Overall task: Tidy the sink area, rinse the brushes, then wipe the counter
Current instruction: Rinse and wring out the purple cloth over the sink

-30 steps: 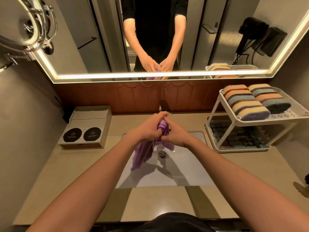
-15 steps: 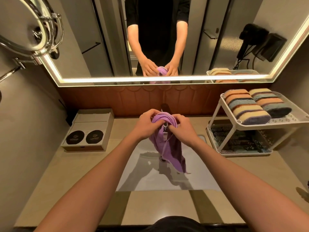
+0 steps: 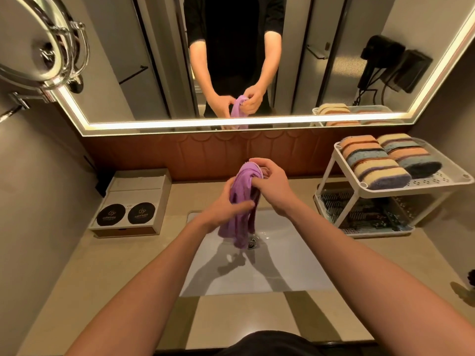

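With my left hand (image 3: 224,211) I grip the middle of the purple cloth (image 3: 240,194); my right hand (image 3: 274,191) grips its bunched upper end. The cloth hangs above the sink (image 3: 288,268), its lower end over the drain (image 3: 252,243).

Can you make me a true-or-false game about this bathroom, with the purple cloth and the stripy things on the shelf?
1. Both the left hand and the right hand hold the purple cloth over the sink. True.
2. The striped rolls sit on the bottom shelf of the white rack. False: they lie on its top shelf.
3. A box with two black round labels stands to the left of the sink. True.
4. The purple cloth lies spread flat in the bottom of the sink. False: it hangs bunched from the hands.
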Demonstrator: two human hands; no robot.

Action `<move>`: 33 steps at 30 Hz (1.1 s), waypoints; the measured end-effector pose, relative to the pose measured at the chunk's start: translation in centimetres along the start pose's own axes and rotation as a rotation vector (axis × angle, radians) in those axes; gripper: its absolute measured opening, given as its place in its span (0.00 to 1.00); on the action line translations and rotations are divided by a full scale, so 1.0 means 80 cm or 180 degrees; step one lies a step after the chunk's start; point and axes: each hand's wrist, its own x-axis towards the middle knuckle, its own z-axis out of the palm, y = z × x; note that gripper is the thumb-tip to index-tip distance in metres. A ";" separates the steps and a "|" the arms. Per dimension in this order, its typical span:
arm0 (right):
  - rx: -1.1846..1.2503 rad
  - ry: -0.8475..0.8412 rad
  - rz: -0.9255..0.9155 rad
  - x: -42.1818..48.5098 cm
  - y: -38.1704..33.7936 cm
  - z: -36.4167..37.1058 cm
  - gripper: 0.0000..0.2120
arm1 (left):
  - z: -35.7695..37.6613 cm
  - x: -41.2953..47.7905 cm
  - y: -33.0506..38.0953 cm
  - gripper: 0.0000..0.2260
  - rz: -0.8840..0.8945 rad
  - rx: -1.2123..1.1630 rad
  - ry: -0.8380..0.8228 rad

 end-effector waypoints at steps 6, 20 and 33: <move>0.1396 0.0055 0.0604 0.002 -0.024 0.019 0.18 | 0.056 0.004 -0.045 0.29 -0.0236 -0.0309 0.0953; 0.0207 0.0041 0.2282 -0.029 0.061 -0.025 0.21 | 0.003 0.015 0.007 0.23 -0.0293 -0.0027 0.1267; 0.0866 -0.0738 0.0415 -0.018 0.037 0.027 0.16 | -0.041 -0.005 0.040 0.42 -0.0269 0.0252 -0.0147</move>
